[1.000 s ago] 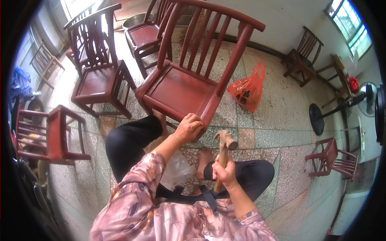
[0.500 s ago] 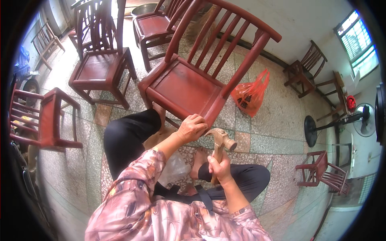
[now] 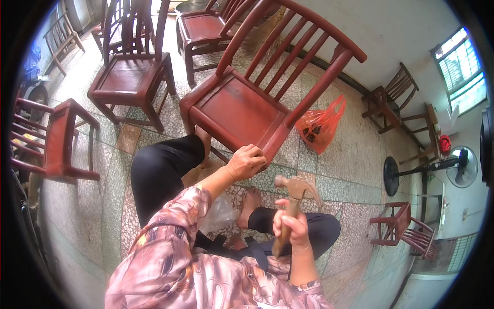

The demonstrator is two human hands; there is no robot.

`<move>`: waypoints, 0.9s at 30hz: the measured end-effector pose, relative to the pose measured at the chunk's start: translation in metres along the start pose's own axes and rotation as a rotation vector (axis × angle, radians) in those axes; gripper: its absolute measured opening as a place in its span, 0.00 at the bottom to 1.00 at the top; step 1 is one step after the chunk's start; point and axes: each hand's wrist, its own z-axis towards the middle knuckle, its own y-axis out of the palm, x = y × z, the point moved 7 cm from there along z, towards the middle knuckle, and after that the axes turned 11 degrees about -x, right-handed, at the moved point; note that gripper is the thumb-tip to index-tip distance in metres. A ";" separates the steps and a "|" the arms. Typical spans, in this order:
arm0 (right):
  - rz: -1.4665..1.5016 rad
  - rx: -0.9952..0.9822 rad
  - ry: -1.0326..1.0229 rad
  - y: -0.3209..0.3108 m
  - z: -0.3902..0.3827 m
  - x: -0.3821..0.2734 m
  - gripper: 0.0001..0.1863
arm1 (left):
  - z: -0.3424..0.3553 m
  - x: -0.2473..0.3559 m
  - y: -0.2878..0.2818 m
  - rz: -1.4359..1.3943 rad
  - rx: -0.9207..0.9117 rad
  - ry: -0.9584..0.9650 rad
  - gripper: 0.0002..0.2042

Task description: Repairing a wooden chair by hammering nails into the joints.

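In front of me stands a red-brown wooden chair (image 3: 247,116) with a slatted back, tilted in the wide view. My left hand (image 3: 247,161) has its fingers closed at the seat's near right corner; anything small under the fingertips is hidden. A claw hammer (image 3: 296,189) with a wooden handle is in my right hand (image 3: 292,225), gripped around the handle. Its head is up, the striking face toward the left and the claw toward the right. The hammer head is apart from the chair, lower and to the right of the left hand.
Another wooden chair (image 3: 126,80) stands at the upper left, and one (image 3: 60,139) lies tipped at far left. A red plastic bag (image 3: 321,129) sits right of the chair. Clear plastic (image 3: 218,215) lies between my legs. A fan (image 3: 437,167) and tipped chair (image 3: 399,226) are at right.
My right hand has turned the hammer so its claw, earlier toward the left, now points right; the hammer has moved slightly right and away from the chair. My left hand stays at the seat corner.
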 end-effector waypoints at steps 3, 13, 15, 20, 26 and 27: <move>-0.639 0.180 0.013 -0.027 0.013 0.011 0.08 | -0.005 -0.005 0.002 0.011 0.047 -0.001 0.04; -1.217 0.085 -0.311 0.019 0.041 -0.024 0.26 | -0.007 -0.005 0.002 0.007 0.043 -0.011 0.06; -1.102 0.249 0.182 -0.016 0.047 0.002 0.29 | -0.007 -0.005 0.001 0.000 0.060 -0.006 0.07; -1.142 0.138 -0.483 -0.027 0.027 0.001 0.19 | -0.004 -0.003 0.003 -0.002 0.035 -0.008 0.06; -1.310 0.049 -0.564 0.035 0.049 -0.030 0.26 | -0.008 -0.004 0.003 -0.005 0.062 -0.032 0.04; -1.188 0.068 -0.415 0.024 0.055 -0.023 0.27 | -0.008 -0.003 0.004 -0.016 0.056 -0.024 0.04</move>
